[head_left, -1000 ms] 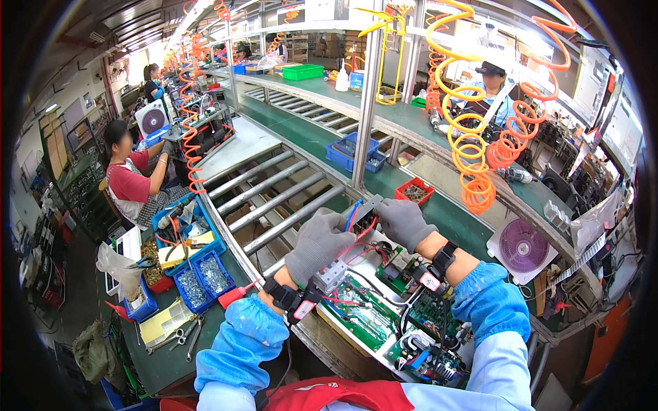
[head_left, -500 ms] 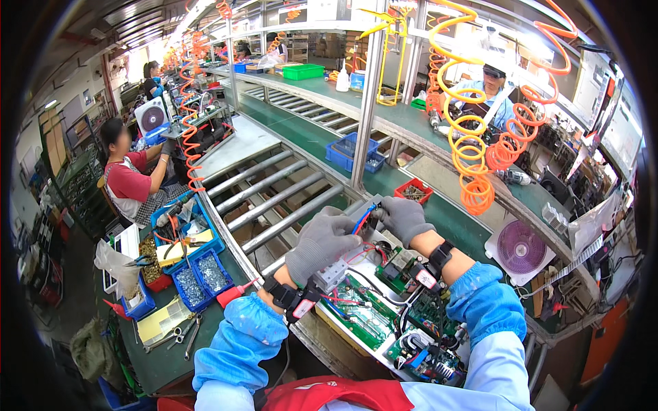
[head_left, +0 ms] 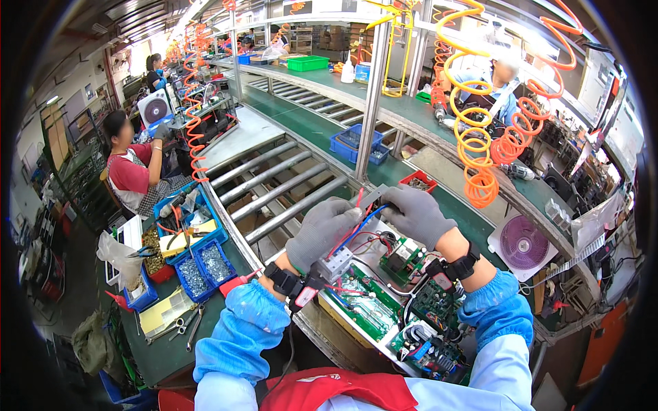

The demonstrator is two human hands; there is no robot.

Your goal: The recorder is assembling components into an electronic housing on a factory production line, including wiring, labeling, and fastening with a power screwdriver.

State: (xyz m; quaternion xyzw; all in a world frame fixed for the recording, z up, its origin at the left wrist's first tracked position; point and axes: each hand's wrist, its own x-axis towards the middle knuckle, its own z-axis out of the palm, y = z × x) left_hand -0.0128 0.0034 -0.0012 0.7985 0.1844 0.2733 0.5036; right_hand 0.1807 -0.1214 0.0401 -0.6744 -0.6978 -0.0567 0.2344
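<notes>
Gloved fingers [head_left: 352, 214] of the left hand [head_left: 319, 231] are lying bent and close together beside a red wire [head_left: 360, 196] and a blue wire [head_left: 367, 220]; whether they are gripping either, I cannot tell. Fingers of the right hand [head_left: 419, 216] are bending nearly together at the blue wire's upper end, by a grey metal piece [head_left: 373, 196], their grip being partly hidden. Both wires are slanting down toward a grey block [head_left: 335, 264] near a green circuit board [head_left: 363, 301].

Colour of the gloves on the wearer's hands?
Grey, both the left glove and the right glove. Shows best in the head view, the only one.
</notes>
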